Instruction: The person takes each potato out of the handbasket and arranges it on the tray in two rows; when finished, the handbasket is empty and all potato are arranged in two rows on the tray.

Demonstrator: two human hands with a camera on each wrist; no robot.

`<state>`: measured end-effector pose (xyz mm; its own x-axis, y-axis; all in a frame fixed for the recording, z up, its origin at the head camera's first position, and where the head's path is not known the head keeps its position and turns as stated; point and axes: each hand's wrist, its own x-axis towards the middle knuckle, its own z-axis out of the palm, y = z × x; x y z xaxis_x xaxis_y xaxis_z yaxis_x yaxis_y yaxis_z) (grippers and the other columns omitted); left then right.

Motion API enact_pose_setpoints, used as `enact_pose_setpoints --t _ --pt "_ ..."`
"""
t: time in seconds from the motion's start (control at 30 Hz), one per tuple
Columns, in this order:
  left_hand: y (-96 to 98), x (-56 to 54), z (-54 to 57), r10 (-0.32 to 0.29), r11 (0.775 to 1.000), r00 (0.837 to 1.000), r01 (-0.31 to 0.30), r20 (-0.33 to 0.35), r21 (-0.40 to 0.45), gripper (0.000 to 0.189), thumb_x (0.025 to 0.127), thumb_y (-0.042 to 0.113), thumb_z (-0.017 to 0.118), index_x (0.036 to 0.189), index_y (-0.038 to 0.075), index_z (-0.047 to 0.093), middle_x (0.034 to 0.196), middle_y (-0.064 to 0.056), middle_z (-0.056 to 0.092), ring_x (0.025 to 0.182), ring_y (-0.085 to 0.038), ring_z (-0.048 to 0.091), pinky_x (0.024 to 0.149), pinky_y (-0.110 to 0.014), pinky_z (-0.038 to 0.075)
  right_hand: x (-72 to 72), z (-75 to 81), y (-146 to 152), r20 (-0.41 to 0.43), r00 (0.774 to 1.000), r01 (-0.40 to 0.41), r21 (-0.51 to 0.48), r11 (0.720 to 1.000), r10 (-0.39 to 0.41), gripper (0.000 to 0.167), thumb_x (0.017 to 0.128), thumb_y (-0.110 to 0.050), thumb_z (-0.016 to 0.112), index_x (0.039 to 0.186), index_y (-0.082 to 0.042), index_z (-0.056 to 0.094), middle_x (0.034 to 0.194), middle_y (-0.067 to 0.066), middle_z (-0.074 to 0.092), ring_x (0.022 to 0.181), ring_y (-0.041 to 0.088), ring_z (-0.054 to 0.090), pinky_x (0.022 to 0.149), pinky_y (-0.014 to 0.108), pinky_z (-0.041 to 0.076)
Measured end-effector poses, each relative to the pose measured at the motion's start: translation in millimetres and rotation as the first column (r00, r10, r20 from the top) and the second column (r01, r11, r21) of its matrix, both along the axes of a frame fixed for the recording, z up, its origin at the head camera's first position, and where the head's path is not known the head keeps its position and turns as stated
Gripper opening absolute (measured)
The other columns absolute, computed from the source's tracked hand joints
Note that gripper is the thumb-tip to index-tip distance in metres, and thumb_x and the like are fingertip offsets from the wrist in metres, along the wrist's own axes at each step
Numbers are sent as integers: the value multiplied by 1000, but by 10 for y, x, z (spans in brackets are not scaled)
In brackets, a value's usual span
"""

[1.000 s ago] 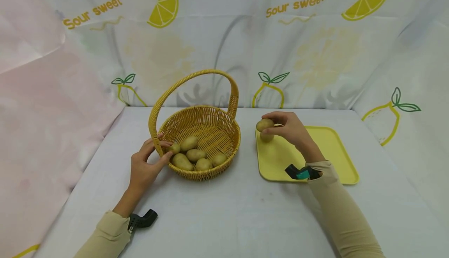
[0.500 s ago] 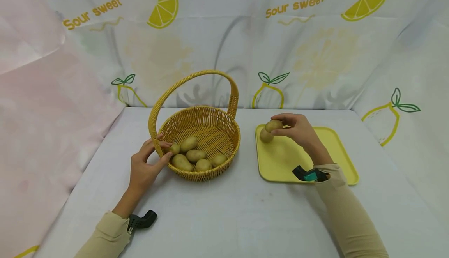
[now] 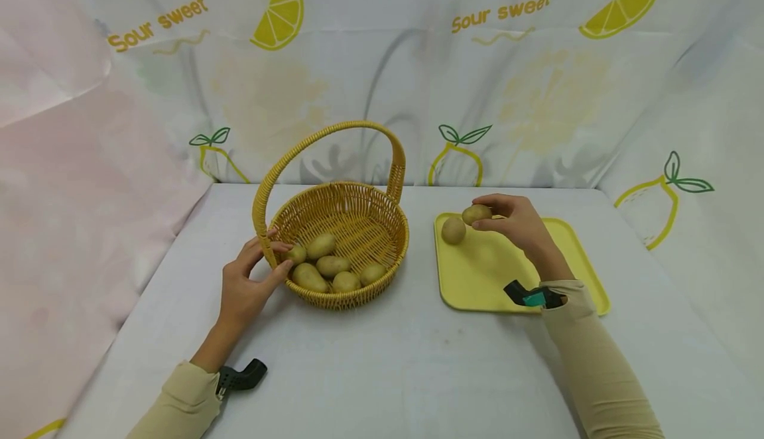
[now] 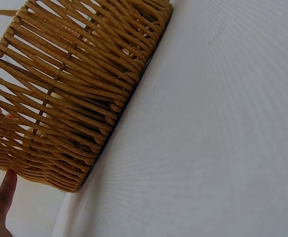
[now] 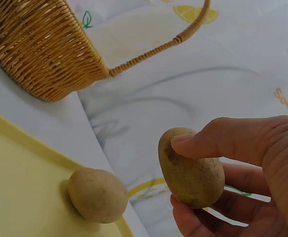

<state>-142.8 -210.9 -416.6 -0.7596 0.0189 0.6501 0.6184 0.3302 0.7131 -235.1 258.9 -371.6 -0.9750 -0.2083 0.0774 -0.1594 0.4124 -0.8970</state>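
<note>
My right hand [image 3: 518, 221] pinches a potato [image 5: 190, 170] between thumb and fingers, over the back left of the yellow tray [image 3: 477, 293]. Another potato [image 3: 453, 231] lies on that tray, just left of the held one. On the left stands a round wicker basket [image 3: 340, 301] with a tall arched handle. Several potatoes [image 3: 333, 266] rest inside it, gathered toward its front and left. My left hand [image 3: 247, 281] grips the basket's left side at the foot of the handle, its fingers reaching over the rim. In the left wrist view the basket's wall hides most of this hand.
Both things stand on a white-covered table [image 3: 382, 373], with a gap between basket and tray. Behind rises a printed cloth backdrop [image 3: 382, 61] with lemon pictures; it also closes off the sides. The basket handle [image 3: 334, 130] arches high above the bowl.
My right hand has carried its potato to the right, away from above the tray potato, which now shows fully. The left hand and basket have stayed in place.
</note>
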Motion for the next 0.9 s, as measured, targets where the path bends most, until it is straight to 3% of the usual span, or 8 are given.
enact_pose_setpoints --t 0.23,0.37,0.5,0.73,0.9 --pt "-144 -157 -275 -6 1000 1000 6 5 3 31 82 -16 77 109 -1 76 113 -16 73 136 -38 51 113 -34 42 -20 -19 44 39 999 27 7 1000 -27 49 91 -13 82 135 3 66 130 18 67 115 24 60 85 23 52" --pt "-161 -177 -310 -8 1000 1000 8 7 4 31 82 -15 77 109 0 76 112 -15 73 136 -36 51 114 -35 41 -38 -65 80 39 999 37 27 999 -38 50 91 -14 82 136 3 65 130 20 67 115 25 60 85 22 50" --pt "-131 -154 -274 -2 1000 1000 2 1 2 33 79 -21 76 108 -4 74 111 -20 73 135 -40 51 113 -32 42 -64 -143 123 20 999 49 47 998 -50 50 91 -14 82 134 3 66 127 21 68 114 26 61 84 21 50" --pt "-7 -2 -6 -9 1000 1000 9 25 10 25 81 -22 73 104 -12 71 108 -28 70 133 -45 50 113 -31 41 -122 -293 217 7 998 56 92 994 -57 49 91 -13 82 135 3 65 130 21 66 122 32 59 90 28 46" --pt "-1 16 26 -5 1000 1000 5 16 -3 25 80 -22 73 103 -13 70 107 -26 71 132 -49 50 114 -32 41 -141 -377 263 10 997 70 114 991 -72 47 92 -15 82 133 1 67 132 21 66 124 34 58 93 31 43"
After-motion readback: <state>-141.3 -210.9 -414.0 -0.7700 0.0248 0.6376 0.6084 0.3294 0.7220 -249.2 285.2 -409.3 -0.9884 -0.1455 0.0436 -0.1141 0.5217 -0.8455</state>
